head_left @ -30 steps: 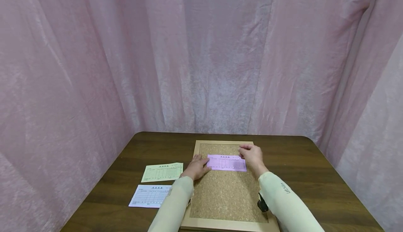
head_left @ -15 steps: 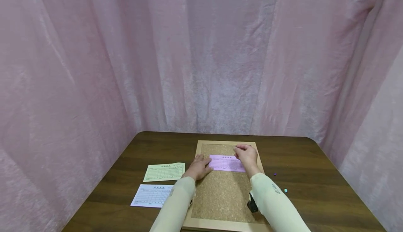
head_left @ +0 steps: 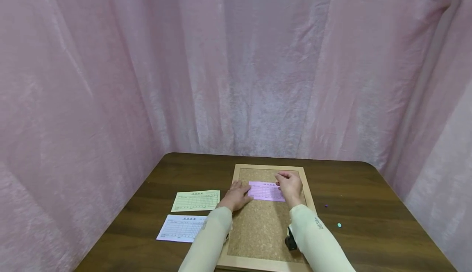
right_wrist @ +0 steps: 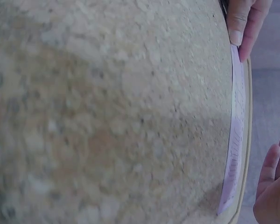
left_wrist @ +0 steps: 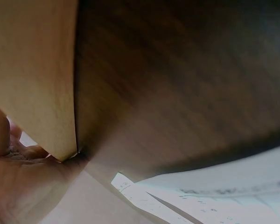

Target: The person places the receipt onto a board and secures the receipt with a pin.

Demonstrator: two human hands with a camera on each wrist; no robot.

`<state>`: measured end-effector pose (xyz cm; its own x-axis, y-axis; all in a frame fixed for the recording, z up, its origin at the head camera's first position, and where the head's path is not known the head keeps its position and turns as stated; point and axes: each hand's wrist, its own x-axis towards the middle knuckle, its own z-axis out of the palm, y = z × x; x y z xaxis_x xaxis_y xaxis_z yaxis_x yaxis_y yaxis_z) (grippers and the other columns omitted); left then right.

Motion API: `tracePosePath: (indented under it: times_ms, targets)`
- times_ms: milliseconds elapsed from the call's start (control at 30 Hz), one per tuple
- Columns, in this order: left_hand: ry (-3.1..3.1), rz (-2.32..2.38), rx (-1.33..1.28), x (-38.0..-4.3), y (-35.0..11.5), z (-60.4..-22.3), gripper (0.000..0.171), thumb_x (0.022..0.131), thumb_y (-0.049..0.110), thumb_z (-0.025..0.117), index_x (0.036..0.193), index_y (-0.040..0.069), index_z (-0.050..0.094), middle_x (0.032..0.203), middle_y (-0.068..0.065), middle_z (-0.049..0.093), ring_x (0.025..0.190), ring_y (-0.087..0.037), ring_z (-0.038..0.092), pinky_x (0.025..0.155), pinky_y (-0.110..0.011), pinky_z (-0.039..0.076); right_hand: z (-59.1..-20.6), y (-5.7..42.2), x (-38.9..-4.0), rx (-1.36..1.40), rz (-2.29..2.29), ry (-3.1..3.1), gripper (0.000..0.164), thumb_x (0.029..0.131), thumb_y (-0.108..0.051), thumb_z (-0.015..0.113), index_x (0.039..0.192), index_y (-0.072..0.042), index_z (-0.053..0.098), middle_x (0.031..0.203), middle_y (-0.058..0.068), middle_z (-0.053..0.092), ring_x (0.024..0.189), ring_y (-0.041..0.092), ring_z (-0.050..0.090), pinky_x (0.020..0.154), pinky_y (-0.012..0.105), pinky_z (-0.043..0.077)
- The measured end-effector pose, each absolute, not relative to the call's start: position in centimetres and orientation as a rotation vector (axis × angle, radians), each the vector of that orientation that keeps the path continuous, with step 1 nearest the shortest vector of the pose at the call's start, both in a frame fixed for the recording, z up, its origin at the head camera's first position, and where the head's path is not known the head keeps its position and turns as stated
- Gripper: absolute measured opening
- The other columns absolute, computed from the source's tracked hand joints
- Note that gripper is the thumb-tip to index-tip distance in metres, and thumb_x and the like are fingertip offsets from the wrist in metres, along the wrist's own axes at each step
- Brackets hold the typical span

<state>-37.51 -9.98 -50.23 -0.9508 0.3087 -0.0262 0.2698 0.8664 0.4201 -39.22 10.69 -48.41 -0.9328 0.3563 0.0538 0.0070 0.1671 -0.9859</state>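
A pink printed slip (head_left: pixel 266 191) lies across the upper part of a wood-framed cork board (head_left: pixel 263 231). My left hand (head_left: pixel 236 197) rests at the slip's left end, fingers extended over the board; in the right wrist view its thumb presses the slip's edge. Over the slip's upper right corner is my right hand (head_left: pixel 290 187), thumb and forefinger tips brought together in a pinch. I cannot tell what tiny thing is between those fingertips. The right wrist view has this hand (right_wrist: pixel 273 191) beside the board's frame, partly out of the picture.
Left of the board, a pale green slip (head_left: pixel 196 200) and a bluish-white slip (head_left: pixel 181 227) lie on the dark wooden table (head_left: pixel 368 206). A small purple piece (head_left: pixel 326 205) and a small teal piece (head_left: pixel 339 225) lie to the right. Pink curtains (head_left: pixel 265 67) hang behind.
My right hand has shifted left, from the board's right side to over the slip's right end. The purple and teal pieces came out from behind the right forearm. The left hand stays put.
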Motion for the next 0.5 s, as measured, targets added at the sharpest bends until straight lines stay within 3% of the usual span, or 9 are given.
tracePosePath:
  times_ms: [233,500]
  targets:
    - [2.935,0.643,0.444,-37.1,-9.7,-50.1,0.052,0.101,0.035,0.057,0.147,0.011,0.05,0.158,-0.023,0.027,0.149,-0.037,0.017,0.117,-0.051,0.021,-49.1,10.4,-39.0,-0.371,1.858,-2.169,0.022,0.089,-0.012,0.072,0.105,0.004,0.072,0.092,0.019,0.073,0.059,0.008,0.065,0.049,0.019,0.048]
    - [2.93,0.658,0.433,-36.8,-9.5,-50.0,0.052,0.101,0.035,0.057,0.147,0.012,0.05,0.158,-0.022,0.028,0.149,-0.036,0.016,0.118,-0.05,0.019,-49.6,10.0,-39.1,-0.426,1.889,-2.176,0.018,0.089,-0.012,0.072,0.102,0.001,0.073,0.082,0.011,0.073,0.055,0.007,0.062,0.048,0.023,0.049]
